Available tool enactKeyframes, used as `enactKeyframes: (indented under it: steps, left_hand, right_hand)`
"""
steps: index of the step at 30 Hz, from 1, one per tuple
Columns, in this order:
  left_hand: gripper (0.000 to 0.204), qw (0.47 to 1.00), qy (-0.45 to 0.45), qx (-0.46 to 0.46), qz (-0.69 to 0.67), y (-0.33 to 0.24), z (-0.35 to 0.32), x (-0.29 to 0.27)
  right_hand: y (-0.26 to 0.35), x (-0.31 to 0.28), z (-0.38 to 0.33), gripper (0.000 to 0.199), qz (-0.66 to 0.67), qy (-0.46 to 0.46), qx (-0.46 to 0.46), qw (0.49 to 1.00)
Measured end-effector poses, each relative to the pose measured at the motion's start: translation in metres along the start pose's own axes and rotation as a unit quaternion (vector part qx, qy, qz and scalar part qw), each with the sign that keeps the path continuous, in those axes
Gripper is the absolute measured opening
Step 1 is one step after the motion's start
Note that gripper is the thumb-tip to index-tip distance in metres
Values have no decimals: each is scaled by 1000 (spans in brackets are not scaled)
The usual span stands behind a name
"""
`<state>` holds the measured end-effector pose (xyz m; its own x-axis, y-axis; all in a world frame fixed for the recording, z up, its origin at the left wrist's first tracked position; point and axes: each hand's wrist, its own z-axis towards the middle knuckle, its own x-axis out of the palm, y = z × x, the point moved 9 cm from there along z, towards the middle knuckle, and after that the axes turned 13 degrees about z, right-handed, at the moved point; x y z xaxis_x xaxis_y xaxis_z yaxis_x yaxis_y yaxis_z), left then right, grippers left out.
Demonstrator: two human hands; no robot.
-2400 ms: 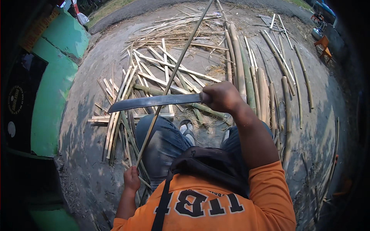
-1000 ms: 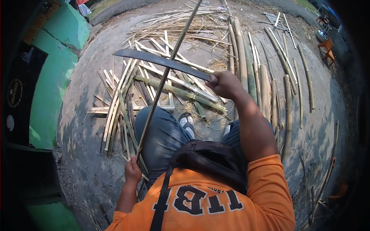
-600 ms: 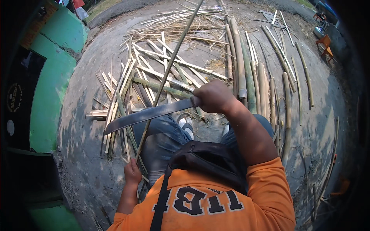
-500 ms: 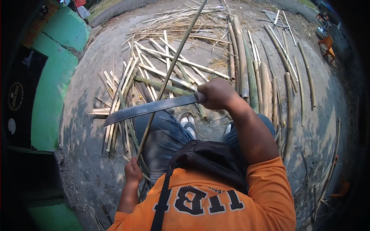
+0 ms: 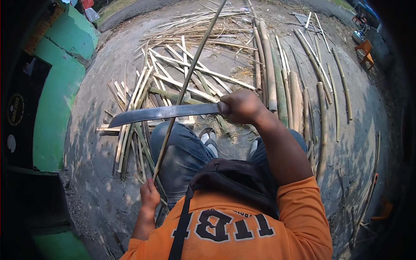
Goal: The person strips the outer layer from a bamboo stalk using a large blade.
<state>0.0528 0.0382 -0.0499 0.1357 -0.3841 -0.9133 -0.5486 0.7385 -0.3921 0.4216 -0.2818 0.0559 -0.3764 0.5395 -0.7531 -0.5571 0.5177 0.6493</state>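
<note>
My right hand (image 5: 245, 107) is closed around the handle of a machete (image 5: 167, 113), whose long blade points left and lies across a bamboo strip (image 5: 190, 71). Down by my left thigh, my left hand (image 5: 150, 194) grips the lower end of that strip. From there the strip slants up and slightly right, past my knee to the top of the view. Blade and strip cross just above my left knee; whether they touch I cannot tell. The machete's handle is mostly hidden in my fist.
Split bamboo slats (image 5: 201, 69) lie criss-crossed ahead and to the left. Whole bamboo poles (image 5: 269, 69) stretch out ahead, with more poles (image 5: 323, 130) on the right. A green wall (image 5: 60, 99) stands at the left, and orange chairs (image 5: 366, 52) at the far right.
The machete has shifted slightly left and its tip has risen, so the blade lies more level. The strip's upper part has moved a little left. Both hands keep their hold.
</note>
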Motion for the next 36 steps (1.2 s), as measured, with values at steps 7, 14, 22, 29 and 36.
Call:
enactKeyframes:
  steps: [7, 14, 22, 29, 36]
  left_hand:
    - [64, 1000, -14, 2, -9, -1, 0, -1]
    - [63, 1000, 1, -3, -20, 15, 2, 8]
    - [63, 999, 8, -3, -52, 19, 2, 14]
    - [63, 999, 7, -18, -28, 17, 4, 12]
    - [63, 999, 4, -19, -46, 25, 4, 18]
  right_hand:
    - [-17, -15, 1, 14, -12, -29, -5, 999]
    - [-45, -34, -8, 23, 113, -55, 115, 985]
    - [2, 3, 0, 15, -16, 78, 12, 997]
    - [-18, -19, 0, 11, 8, -22, -11, 1000]
    - [-40, -23, -4, 22, 89, -29, 63, 994]
